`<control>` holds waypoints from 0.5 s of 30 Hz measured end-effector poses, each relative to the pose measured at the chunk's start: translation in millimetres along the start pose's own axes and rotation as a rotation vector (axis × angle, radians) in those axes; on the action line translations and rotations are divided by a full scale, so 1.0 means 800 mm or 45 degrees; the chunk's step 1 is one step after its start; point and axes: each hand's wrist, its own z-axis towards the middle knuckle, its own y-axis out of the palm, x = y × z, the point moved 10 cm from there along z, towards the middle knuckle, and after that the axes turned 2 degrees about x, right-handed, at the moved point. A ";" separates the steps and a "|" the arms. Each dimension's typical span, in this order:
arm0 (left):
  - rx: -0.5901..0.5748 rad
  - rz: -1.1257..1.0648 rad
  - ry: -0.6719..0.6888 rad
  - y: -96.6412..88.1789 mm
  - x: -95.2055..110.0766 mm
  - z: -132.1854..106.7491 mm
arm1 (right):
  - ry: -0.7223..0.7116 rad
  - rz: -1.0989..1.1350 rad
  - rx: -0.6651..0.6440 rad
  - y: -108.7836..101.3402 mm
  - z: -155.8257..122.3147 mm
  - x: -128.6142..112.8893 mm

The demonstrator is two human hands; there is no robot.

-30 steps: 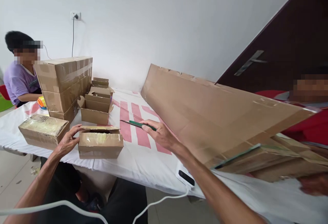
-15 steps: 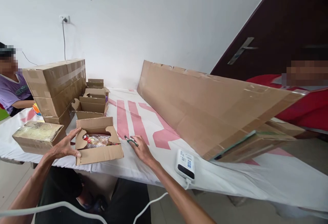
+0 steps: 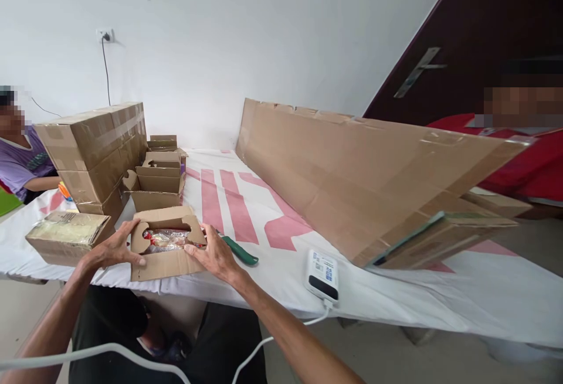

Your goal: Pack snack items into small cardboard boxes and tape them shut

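Note:
A small open cardboard box (image 3: 165, 267) lies near the table's front edge, its long flaps folded outward. Inside are clear plastic packets (image 3: 167, 239) with red and pale print; their contents are hard to make out. My left hand (image 3: 115, 247) is closed on the box's left side, thumb on the front flap. On the opposite side my right hand (image 3: 216, 255) grips the right end, thumb at the inner flap. Just right of that hand, a tool with a curved green handle (image 3: 241, 251) lies on the cloth, its front end partly hidden by my fingers.
Stacked taped cartons (image 3: 94, 143) and a closed carton (image 3: 68, 236) stand left. Open boxes (image 3: 158, 182) line up behind mine. A large cardboard panel (image 3: 352, 179) leans across the right. A white corded device (image 3: 322, 275) lies front right. People sit at both sides.
My right hand has let go of the green-handled tool, leaving it on the cloth, and moved left onto the box. My left hand keeps its hold on the box.

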 end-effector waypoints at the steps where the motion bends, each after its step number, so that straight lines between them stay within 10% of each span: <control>1: 0.027 0.040 -0.026 0.000 0.003 0.002 | 0.013 -0.033 0.015 -0.001 0.004 -0.002; 7: 0.239 0.193 -0.138 0.000 0.013 0.005 | -0.011 -0.122 0.096 -0.008 0.019 -0.010; 15: 0.630 -0.217 -0.096 -0.031 -0.019 -0.022 | 0.441 0.517 0.199 -0.016 0.015 0.073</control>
